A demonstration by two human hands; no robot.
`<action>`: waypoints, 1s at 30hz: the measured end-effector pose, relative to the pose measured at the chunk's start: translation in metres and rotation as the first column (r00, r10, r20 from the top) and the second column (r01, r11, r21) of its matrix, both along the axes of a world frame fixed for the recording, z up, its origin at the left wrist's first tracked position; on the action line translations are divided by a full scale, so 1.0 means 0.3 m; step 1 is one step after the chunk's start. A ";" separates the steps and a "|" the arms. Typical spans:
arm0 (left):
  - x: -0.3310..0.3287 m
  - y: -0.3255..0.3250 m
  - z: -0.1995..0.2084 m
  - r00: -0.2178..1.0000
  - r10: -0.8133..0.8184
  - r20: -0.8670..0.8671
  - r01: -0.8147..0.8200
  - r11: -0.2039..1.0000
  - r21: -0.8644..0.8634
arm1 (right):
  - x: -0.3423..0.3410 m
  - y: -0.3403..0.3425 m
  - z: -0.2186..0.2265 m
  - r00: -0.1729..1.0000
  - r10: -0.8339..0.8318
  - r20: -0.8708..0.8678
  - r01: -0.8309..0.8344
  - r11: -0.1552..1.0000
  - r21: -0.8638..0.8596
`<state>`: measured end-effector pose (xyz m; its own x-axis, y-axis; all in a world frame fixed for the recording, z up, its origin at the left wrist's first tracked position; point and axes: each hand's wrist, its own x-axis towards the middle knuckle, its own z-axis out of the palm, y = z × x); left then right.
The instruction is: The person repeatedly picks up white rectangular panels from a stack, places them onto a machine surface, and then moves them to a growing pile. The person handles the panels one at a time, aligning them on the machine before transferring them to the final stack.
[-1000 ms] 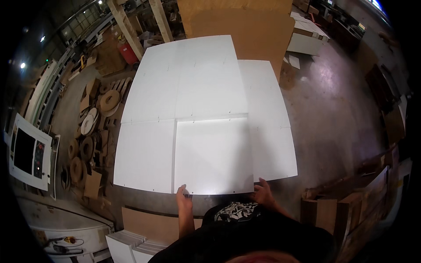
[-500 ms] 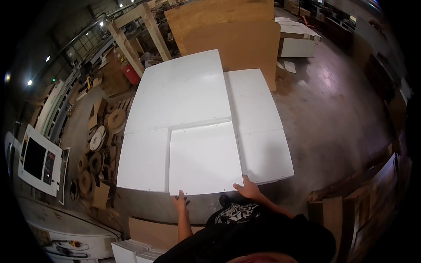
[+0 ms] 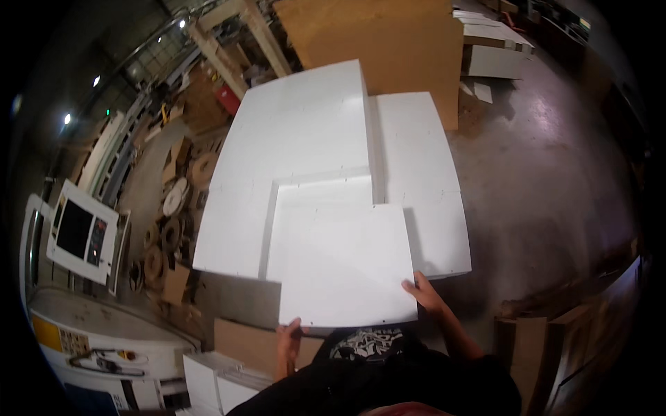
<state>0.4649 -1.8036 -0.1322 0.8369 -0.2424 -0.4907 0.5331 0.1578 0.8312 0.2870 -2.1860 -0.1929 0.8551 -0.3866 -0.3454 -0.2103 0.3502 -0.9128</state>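
Workshop floor of grey polished concrete spreads around a large stack of flat white laminated boards, with brown chipboard sheets standing behind and round offcuts littering the left side. Seen from the head camera, a square white laminated panel is lifted just above the stack, nearest the person. The left hand grips its near edge from below; the right hand clasps its near right corner. It looks stiff, smooth and slippery, fairly heavy, with edges that could chip; holding two opposite edges seems safest.
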 end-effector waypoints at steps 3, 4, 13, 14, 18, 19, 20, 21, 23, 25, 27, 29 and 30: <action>0.025 -0.035 0.080 0.997 -0.019 0.073 0.022 0.999 -0.045 | 0.062 0.095 0.033 0.952 -0.307 0.008 0.306 0.947 -0.098; 0.045 -0.032 0.094 0.996 -0.017 0.082 0.021 0.999 -0.050 | 0.066 0.113 0.043 0.955 -0.298 -0.002 0.295 0.945 -0.142; 0.132 0.131 0.102 0.994 0.038 0.101 -0.023 0.989 -0.149 | 0.259 0.249 0.189 0.975 -0.204 0.083 0.220 0.915 -0.337; 0.161 0.179 0.067 0.994 0.043 0.099 -0.026 0.985 -0.168 | 0.304 0.269 0.187 0.978 -0.189 0.093 0.209 0.913 -0.351; 0.295 0.322 -0.001 0.994 0.093 0.062 -0.080 0.979 -0.190 | 0.495 0.391 0.155 0.984 -0.160 0.082 0.179 0.924 -0.339; 0.329 0.372 -0.034 0.993 0.103 0.050 -0.091 0.977 -0.195 | 0.542 0.427 0.159 0.986 -0.150 0.068 0.165 0.929 -0.332; 0.369 0.426 -0.068 0.993 0.113 0.039 -0.103 0.975 -0.199 | 0.590 0.467 0.144 0.992 -0.121 0.038 0.126 0.916 -0.381; 0.415 0.455 -0.084 0.993 0.116 0.027 -0.108 0.971 -0.215 | 0.637 0.502 0.159 0.993 -0.119 0.014 0.115 0.915 -0.387; 0.501 0.551 -0.094 0.988 0.147 0.050 -0.131 0.964 -0.232 | 0.730 0.607 0.186 0.993 -0.116 -0.033 0.093 0.913 -0.397; 0.635 0.625 -0.127 0.988 0.144 0.061 -0.127 0.966 -0.226 | 0.827 0.689 0.105 0.993 -0.101 -0.062 0.054 0.853 -0.519; 0.743 0.696 -0.170 0.989 0.142 0.050 -0.132 0.979 -0.157 | 0.911 0.742 0.086 0.984 -0.114 -0.138 0.008 0.797 -0.604; 0.835 0.696 -0.119 0.970 0.237 0.060 -0.236 0.972 -0.017 | 0.985 0.772 0.219 0.945 0.018 -0.326 -0.207 0.805 -0.556; 0.891 0.721 -0.118 0.975 0.214 0.068 -0.215 0.976 0.017 | 1.031 0.783 0.278 0.911 0.078 -0.405 -0.298 0.804 -0.515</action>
<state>0.7322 -1.5874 -0.1676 0.8986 -0.0423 -0.4367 0.4333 0.2418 0.8682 0.5961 -1.9510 -0.1095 0.7956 -0.4473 -0.4086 -0.5566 -0.2730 -0.7847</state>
